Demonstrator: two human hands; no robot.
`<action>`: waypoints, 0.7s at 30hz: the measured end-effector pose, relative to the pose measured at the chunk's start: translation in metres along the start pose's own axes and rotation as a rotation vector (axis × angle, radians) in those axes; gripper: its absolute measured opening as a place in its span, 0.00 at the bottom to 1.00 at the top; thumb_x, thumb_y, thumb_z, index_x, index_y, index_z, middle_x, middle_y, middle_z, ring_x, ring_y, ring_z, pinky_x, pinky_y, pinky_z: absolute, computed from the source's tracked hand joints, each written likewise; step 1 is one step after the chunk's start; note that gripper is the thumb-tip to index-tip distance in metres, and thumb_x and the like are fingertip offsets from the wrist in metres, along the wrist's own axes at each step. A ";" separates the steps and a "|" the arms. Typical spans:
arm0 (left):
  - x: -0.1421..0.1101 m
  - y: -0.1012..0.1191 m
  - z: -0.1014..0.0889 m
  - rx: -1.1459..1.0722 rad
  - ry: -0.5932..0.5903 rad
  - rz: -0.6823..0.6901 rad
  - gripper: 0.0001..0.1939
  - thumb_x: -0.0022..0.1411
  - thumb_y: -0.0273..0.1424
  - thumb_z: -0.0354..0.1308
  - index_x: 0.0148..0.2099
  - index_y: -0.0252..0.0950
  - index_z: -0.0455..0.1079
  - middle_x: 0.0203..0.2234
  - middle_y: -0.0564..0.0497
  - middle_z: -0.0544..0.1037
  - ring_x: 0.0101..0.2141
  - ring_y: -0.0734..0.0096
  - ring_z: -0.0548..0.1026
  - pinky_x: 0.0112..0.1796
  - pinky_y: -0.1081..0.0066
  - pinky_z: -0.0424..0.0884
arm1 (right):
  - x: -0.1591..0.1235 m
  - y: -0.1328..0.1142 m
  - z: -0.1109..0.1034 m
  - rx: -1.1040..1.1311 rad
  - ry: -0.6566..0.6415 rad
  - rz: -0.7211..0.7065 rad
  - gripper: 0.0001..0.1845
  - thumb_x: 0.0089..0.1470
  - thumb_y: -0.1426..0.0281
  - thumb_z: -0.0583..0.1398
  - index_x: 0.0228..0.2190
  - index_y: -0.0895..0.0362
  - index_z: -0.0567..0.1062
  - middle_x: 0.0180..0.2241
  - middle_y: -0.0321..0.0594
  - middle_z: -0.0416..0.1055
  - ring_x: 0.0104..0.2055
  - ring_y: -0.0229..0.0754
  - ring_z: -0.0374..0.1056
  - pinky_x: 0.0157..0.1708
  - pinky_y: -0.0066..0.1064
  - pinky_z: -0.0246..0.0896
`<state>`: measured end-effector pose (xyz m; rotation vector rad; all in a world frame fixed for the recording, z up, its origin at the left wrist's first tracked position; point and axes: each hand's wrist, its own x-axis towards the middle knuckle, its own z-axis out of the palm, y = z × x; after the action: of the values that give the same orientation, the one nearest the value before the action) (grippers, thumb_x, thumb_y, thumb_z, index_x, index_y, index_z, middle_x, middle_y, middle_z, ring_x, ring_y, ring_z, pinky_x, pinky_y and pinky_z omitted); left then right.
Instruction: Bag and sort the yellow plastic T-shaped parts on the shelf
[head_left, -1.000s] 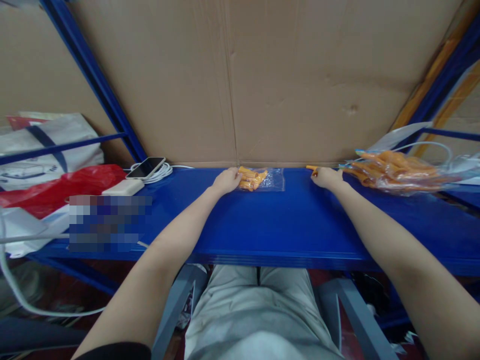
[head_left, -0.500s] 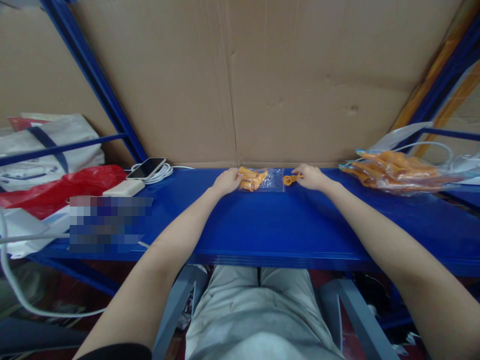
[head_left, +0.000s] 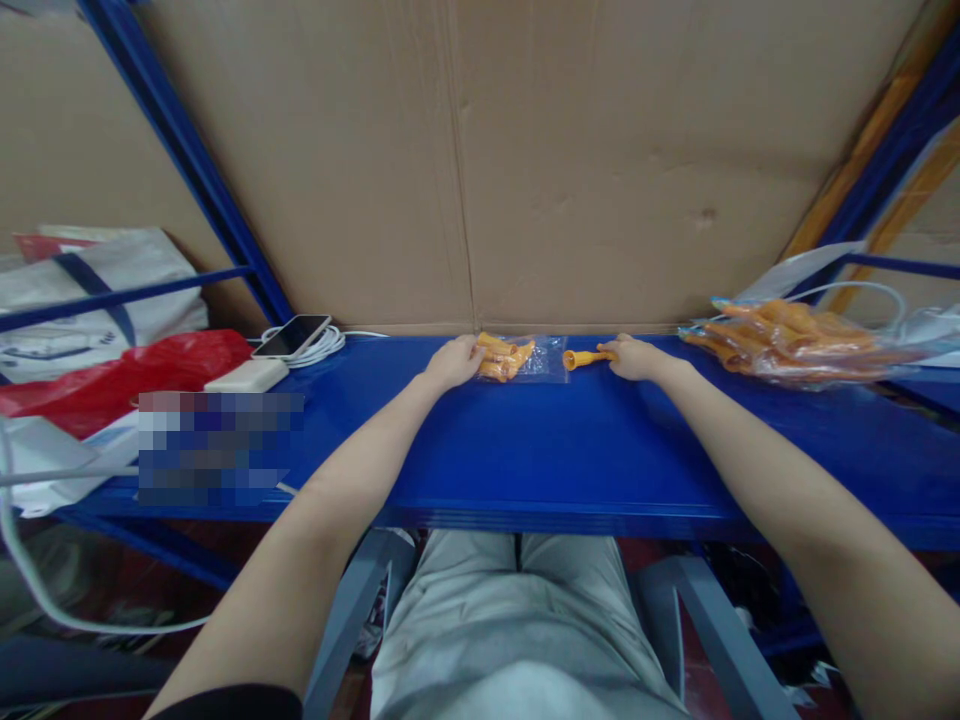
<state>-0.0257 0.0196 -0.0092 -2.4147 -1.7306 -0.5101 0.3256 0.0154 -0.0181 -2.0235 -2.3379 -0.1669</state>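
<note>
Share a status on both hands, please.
Left hand at clear plastic bag of orange pieces. Right hand at narrow end of orange flared tube. Bagged orange bundle off right, out of the way.

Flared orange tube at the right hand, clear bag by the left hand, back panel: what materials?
Flared orange tube: probably moulded plastic, slightly glossy; even colour, smooth hollow end.
Clear bag: thin plastic film, glossy; see-through, creased, with bright glints.
Back panel: looks like matt cardboard, perhaps corrugated; brown, with a vertical crease and dents.
</note>
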 end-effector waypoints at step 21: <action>-0.002 0.001 -0.002 -0.013 -0.007 0.036 0.16 0.73 0.32 0.46 0.49 0.31 0.73 0.49 0.38 0.80 0.51 0.55 0.78 0.52 0.64 0.71 | -0.031 -0.045 -0.044 0.032 -0.132 0.096 0.19 0.53 0.70 0.57 0.46 0.56 0.79 0.30 0.40 0.81 0.31 0.42 0.76 0.28 0.27 0.61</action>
<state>-0.0253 0.0171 -0.0075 -2.4544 -1.6876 -0.5104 0.2842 -0.0262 0.0199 -2.1895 -2.2925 0.0085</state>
